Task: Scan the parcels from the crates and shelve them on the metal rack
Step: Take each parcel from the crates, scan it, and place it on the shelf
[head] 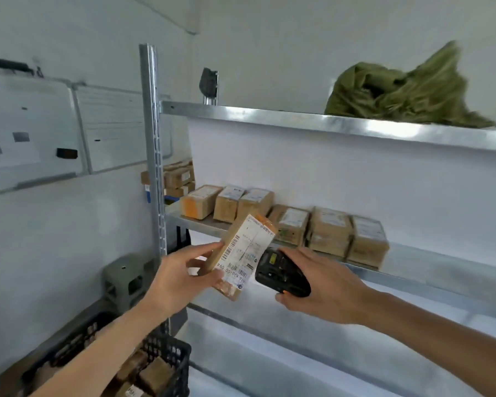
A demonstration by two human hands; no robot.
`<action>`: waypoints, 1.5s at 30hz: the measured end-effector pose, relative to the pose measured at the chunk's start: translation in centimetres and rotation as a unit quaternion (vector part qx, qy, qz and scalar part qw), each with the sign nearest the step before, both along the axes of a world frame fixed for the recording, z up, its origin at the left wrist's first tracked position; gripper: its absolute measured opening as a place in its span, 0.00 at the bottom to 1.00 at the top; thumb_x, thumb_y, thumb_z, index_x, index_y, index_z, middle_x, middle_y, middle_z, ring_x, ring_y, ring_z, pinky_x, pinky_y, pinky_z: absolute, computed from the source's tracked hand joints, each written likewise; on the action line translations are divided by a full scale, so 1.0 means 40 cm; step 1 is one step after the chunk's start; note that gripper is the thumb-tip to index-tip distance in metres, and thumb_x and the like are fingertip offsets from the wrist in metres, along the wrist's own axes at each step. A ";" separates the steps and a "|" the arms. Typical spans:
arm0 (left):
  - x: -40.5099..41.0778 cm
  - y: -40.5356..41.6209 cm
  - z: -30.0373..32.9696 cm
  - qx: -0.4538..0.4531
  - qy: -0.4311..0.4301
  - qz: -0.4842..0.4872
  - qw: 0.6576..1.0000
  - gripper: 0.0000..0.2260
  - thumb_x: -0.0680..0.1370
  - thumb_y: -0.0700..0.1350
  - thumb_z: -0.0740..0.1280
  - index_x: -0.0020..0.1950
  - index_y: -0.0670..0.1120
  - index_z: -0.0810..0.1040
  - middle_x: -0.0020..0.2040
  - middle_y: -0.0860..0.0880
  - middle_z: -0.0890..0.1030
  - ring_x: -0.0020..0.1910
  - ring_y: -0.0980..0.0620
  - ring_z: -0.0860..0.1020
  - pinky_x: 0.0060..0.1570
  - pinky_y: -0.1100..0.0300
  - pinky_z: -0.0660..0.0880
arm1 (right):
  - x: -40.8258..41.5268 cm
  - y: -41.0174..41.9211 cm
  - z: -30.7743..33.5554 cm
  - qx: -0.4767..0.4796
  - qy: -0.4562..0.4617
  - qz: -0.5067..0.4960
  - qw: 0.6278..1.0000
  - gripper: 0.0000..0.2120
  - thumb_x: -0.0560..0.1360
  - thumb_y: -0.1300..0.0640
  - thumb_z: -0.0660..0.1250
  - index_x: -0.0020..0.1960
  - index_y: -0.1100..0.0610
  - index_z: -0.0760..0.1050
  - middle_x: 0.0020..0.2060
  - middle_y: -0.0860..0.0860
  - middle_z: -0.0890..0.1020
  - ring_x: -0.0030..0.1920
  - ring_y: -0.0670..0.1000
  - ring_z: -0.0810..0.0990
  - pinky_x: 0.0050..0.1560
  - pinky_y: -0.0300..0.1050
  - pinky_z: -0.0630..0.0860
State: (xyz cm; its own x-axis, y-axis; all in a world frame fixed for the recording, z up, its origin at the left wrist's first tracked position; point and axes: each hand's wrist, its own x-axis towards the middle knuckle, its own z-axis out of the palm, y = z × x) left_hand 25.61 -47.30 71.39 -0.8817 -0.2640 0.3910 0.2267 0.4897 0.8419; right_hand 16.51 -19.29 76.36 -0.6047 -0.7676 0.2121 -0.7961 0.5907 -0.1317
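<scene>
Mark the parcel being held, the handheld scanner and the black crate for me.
parcel [241,250]: head view, on its white shipping label.
handheld scanner [281,275]: head view, on its black body.
black crate [172,356]: head view, on its lattice right wall.

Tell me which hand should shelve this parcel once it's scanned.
Left, probably. The left hand already grips the parcel, and it is raised near the middle shelf beside the row of boxes. The right hand is occupied holding the scanner.
</scene>
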 end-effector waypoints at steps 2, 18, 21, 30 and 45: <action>0.009 0.082 0.025 -0.005 0.018 -0.024 1.000 0.24 0.72 0.38 0.79 0.64 0.58 0.82 0.55 0.59 0.85 0.51 0.56 0.84 0.49 0.63 0.82 | 0.047 0.099 0.043 0.003 0.024 -0.029 0.999 0.39 0.73 0.32 0.67 0.78 0.41 0.57 0.68 0.41 0.72 0.61 0.47 0.77 0.56 0.43 0.77; -0.013 0.718 0.192 -0.001 0.089 -0.195 0.977 0.23 0.71 0.35 0.78 0.62 0.56 0.83 0.51 0.62 0.86 0.50 0.57 0.83 0.47 0.71 0.77 | 0.306 0.741 0.273 0.120 0.160 -0.199 0.959 0.33 0.73 0.37 0.66 0.73 0.48 0.62 0.59 0.46 0.74 0.53 0.50 0.77 0.45 0.48 0.79; -0.032 0.826 0.208 0.003 0.105 -0.206 0.973 0.24 0.71 0.33 0.78 0.61 0.57 0.83 0.52 0.63 0.85 0.51 0.58 0.83 0.47 0.71 0.77 | 0.311 0.848 0.291 0.135 0.179 -0.213 0.951 0.33 0.73 0.37 0.66 0.72 0.49 0.63 0.59 0.46 0.75 0.51 0.51 0.77 0.43 0.48 0.78; -0.089 1.087 0.209 0.019 0.110 -0.201 0.973 0.24 0.71 0.36 0.79 0.61 0.58 0.83 0.53 0.60 0.85 0.52 0.52 0.84 0.51 0.55 0.83 | 0.287 1.093 0.327 0.164 0.206 -0.240 0.934 0.33 0.72 0.36 0.66 0.71 0.49 0.63 0.59 0.46 0.75 0.51 0.51 0.78 0.40 0.46 0.75; -0.097 1.289 0.193 0.009 0.107 -0.180 0.978 0.24 0.71 0.37 0.79 0.62 0.58 0.83 0.54 0.57 0.85 0.49 0.55 0.83 0.49 0.63 0.82 | 0.270 1.302 0.317 0.185 0.197 -0.252 0.929 0.32 0.74 0.35 0.65 0.71 0.51 0.63 0.59 0.47 0.75 0.49 0.52 0.77 0.39 0.45 0.69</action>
State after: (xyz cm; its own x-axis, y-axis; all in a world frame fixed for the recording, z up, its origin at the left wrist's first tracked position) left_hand 21.74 4.26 79.12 -0.8170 0.0400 0.5752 0.5540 0.3308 0.7640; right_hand 27.32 32.78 89.05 -0.8384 -0.4728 0.2711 -0.3501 0.8484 0.3971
